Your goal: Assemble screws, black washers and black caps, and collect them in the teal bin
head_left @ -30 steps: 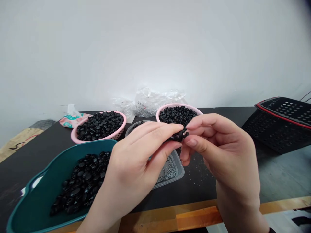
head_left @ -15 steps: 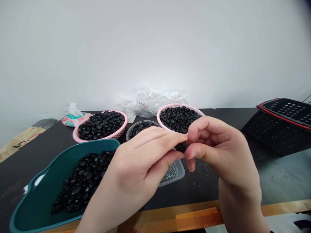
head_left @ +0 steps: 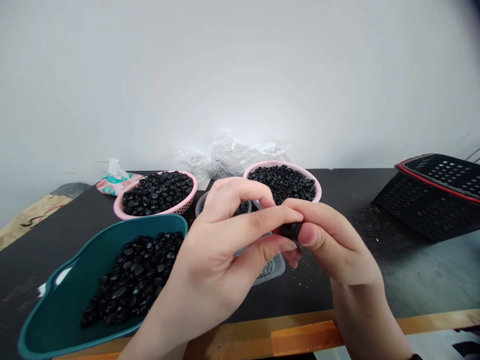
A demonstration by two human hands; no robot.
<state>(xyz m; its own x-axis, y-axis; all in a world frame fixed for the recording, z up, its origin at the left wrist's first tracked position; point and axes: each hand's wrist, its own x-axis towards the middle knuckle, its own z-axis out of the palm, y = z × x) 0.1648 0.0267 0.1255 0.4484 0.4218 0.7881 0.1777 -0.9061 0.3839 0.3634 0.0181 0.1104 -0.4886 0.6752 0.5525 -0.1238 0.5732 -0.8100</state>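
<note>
My left hand [head_left: 240, 235] and my right hand [head_left: 330, 235] meet over the table, both pinching a small round black plastic part [head_left: 290, 230] between thumb and fingers. Fingertips cover much of the part, so its exact kind does not show. Just below the hands is a clear plastic box [head_left: 278, 270] with metal screws [head_left: 266, 270], partly hidden. A round clear tub [head_left: 198, 206] of small black pieces sits behind my left hand. To the left, a teal scoop-shaped basin [head_left: 90, 255] holds many glossy black round parts [head_left: 131, 280].
At the back stand a pink basket [head_left: 117, 206] of black caps and another pink basket [head_left: 318, 192] of black rings. Clear plastic bags [head_left: 232, 152] lie between them by the wall. A tissue pack [head_left: 114, 183] is far left; a black perforated basket [head_left: 431, 205] tilts at the right.
My right fingers have closed in from a looser pose around the black part. My left index finger now reaches over it, and the part has shifted slightly right.
</note>
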